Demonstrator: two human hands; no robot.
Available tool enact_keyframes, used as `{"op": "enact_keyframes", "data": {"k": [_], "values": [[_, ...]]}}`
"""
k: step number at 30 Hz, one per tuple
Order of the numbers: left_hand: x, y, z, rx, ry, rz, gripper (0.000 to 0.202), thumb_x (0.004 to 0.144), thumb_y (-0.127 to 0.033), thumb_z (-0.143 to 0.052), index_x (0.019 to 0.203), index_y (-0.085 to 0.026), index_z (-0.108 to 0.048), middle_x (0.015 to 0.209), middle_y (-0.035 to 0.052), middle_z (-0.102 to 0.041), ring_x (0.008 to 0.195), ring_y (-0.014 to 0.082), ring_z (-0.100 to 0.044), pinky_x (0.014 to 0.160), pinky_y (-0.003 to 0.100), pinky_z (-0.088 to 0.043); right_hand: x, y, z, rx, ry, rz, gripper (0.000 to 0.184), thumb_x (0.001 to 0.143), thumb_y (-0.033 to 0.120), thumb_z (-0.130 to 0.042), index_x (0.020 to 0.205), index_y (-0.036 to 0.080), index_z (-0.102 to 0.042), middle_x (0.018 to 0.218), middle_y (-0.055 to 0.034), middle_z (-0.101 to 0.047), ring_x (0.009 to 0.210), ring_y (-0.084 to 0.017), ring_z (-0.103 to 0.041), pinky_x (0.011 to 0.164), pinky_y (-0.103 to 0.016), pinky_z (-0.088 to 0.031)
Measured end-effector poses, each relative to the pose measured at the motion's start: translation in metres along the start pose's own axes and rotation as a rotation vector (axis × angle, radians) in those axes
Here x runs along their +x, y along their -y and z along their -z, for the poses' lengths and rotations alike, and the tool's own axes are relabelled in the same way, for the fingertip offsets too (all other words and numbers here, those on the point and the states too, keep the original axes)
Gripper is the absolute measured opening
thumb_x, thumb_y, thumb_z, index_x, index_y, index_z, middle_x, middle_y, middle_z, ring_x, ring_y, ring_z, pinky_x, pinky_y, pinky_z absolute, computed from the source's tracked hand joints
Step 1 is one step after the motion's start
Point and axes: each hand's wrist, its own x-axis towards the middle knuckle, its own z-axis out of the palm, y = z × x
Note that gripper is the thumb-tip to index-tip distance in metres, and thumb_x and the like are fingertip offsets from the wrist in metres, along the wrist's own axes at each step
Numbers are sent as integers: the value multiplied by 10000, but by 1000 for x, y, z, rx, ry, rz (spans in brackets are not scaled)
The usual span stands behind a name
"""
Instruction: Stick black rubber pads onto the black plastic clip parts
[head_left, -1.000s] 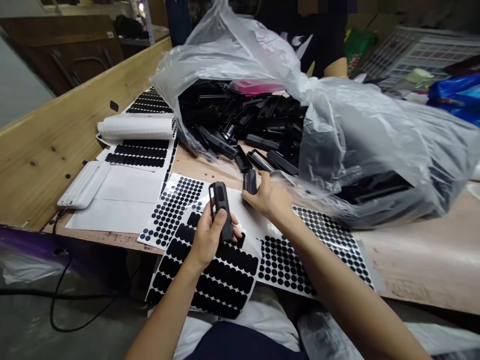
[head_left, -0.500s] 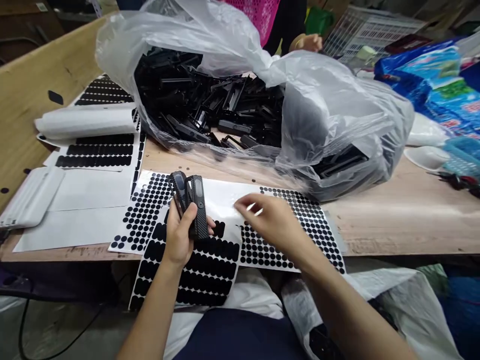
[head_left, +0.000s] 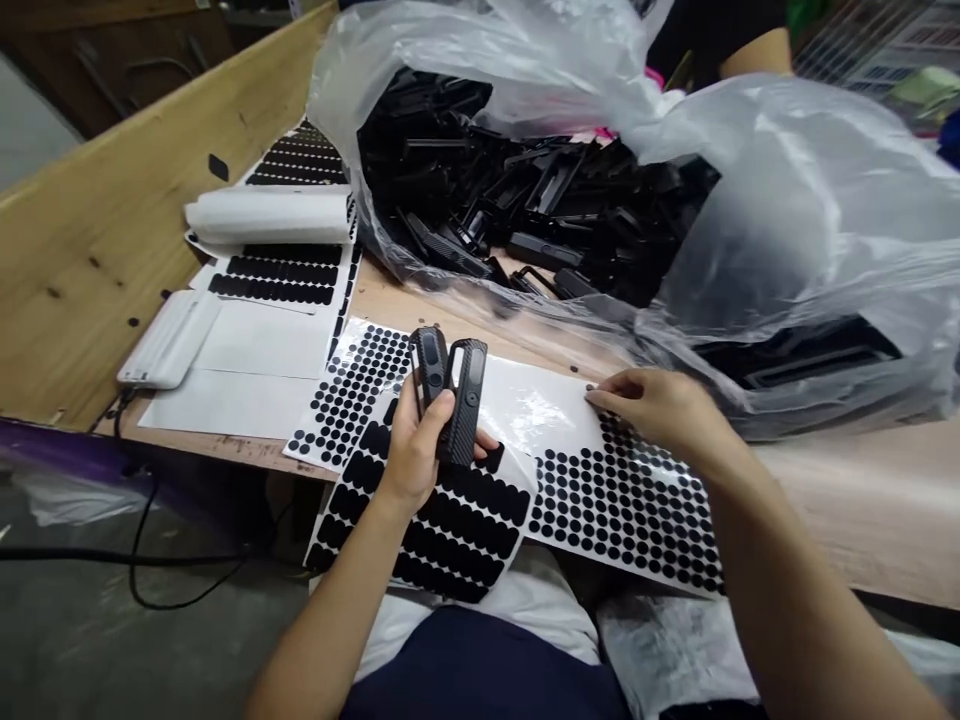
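My left hand point(head_left: 414, 445) is closed around two narrow black plastic parts with a carbon-fibre pattern, one part point(head_left: 430, 362) beside the other part point(head_left: 468, 400). Both stand tilted up out of the fist, thumb across their front. To the right, my right hand point(head_left: 664, 408) pinches a small round black sticker point(head_left: 589, 388) at the upper edge of a white sticker sheet point(head_left: 555, 400). Rows of black dots cover that sheet's right part; a bare glossy area lies left of the fingertips. Under my left hand, a curved sheet of black oblong stickers point(head_left: 450, 540) hangs over the table edge.
A large clear plastic bag point(head_left: 765, 220) full of black plastic parts point(head_left: 540, 200) lies open behind my hands. At left are a rolled white sheet point(head_left: 270, 215), a white power bank point(head_left: 171, 338) with a cable, and a wooden side board point(head_left: 135, 230). Another person's arm point(head_left: 757, 52) shows behind the bag.
My right hand has moved right, from above the bare area to the dots at the sheet's upper edge. The left hand keeps its hold on the parts. The view has turned left.
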Motion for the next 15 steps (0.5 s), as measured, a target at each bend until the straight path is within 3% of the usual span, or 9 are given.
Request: {"op": "enact_keyframes", "data": {"k": [3,5,7,10,15], "values": [[0,1,2,-13,17,3,522,892,-526,-711,1200,-209,-434,830,-15,-666,604,209,-751,500,273,-599,-17,31,2,402,46,-29,263,704,490,-853,673,255,-739,608,-33,-690,501,-167,-575,447,-296,-421],[-1,1,3,-15,22,11,528,891,-529,-715,1212,-215,-438,856,-7,-674,611,207,-752,515,283,-610,-32,62,-4,765,197,-42,347,695,560,-864,733,240,-737,693,-17,-690,576,-154,-610,508,-283,-506],[-2,2,3,-14,7,22,535,883,-523,-727,1225,-222,-447,874,3,-690,614,203,-749,513,276,-606,-43,93,-14,966,374,-65,376,676,543,-893,744,214,-724,694,0,-663,604,-137,-615,556,-271,-538],[-3,3,3,-9,-17,36,530,875,-513,-737,1231,-228,-465,912,24,-720,600,191,-738,478,249,-578,-49,123,-28,1070,473,-100,413,666,534,-903,736,185,-693,674,17,-626,582,-118,-604,549,-252,-510],[-3,4,4,-20,-2,31,516,885,-511,-726,1234,-223,-478,944,40,-738,565,174,-720,470,247,-577,-46,129,-36,1066,493,-101,422,711,547,-870,745,185,-656,628,26,-606,567,-137,-619,568,-280,-497]]}}
